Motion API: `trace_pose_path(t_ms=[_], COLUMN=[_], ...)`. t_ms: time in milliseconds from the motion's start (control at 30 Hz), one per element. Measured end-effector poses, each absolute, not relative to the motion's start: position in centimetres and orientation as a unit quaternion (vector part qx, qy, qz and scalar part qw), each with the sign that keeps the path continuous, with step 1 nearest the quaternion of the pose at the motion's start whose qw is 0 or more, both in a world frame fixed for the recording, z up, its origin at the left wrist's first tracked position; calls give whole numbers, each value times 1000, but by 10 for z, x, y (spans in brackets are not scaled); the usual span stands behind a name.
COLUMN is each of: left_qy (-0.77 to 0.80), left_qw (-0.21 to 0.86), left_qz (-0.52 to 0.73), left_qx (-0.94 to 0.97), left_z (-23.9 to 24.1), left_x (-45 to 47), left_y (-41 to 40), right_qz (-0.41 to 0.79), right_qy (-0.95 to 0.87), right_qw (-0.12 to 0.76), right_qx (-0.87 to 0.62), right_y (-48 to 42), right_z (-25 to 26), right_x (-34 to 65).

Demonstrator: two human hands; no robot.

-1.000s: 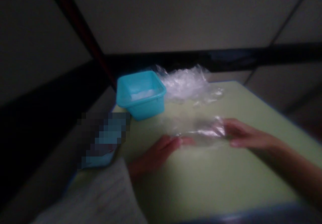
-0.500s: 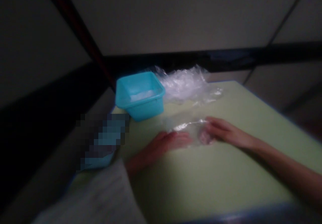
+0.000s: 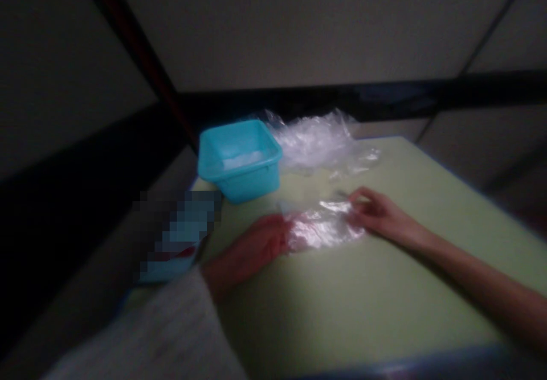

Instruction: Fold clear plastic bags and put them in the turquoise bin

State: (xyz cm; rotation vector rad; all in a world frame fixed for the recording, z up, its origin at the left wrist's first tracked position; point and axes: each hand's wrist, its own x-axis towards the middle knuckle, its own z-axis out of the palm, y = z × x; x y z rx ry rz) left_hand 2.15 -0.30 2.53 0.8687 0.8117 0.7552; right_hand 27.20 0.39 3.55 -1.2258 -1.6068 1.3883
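A clear plastic bag [image 3: 322, 229] stretches between my hands, low over the yellow-green table, its surface shining and crinkled. At its left end is my left hand [image 3: 269, 235], closed on the plastic; its fingers show only dimly through the shine. My right hand [image 3: 376, 212] pinches the upper right edge of the bag, thumb and forefinger together and the other fingers curled. Blur and glare hide whether anything lies inside the bag.
A turquoise plastic basin [image 3: 252, 183] with something whitish inside stands at the back left of the table [image 3: 342, 306]. Beside it lies a heap of crumpled clear plastic [image 3: 314, 141]. A pixelated bluish object [image 3: 188, 226] is at the left edge. Wall panels rise behind.
My left hand has drawn back slightly left, its flat fingers now less visible. The bag has turned brighter and more crinkled. My right hand has shifted slightly, its fingers now pinched at the edge.
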Motion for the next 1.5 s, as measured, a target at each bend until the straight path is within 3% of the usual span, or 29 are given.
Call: trace_pose_path(t_ms=[333, 1167, 1500], left_qy=[527, 532, 556], left_qw=[539, 518, 484], left_qz=[342, 274, 338], left_qx=[561, 611, 585], left_z=[26, 29, 24], left_x=[12, 9, 6], left_y=[0, -11, 4], right_qz=[541, 571, 505], right_qy=[-627, -644, -639], right_qw=[347, 288, 336], right_qx=[-441, -419, -474], right_y=[5, 5, 9], right_z=[33, 27, 29], right_x=[277, 294, 284])
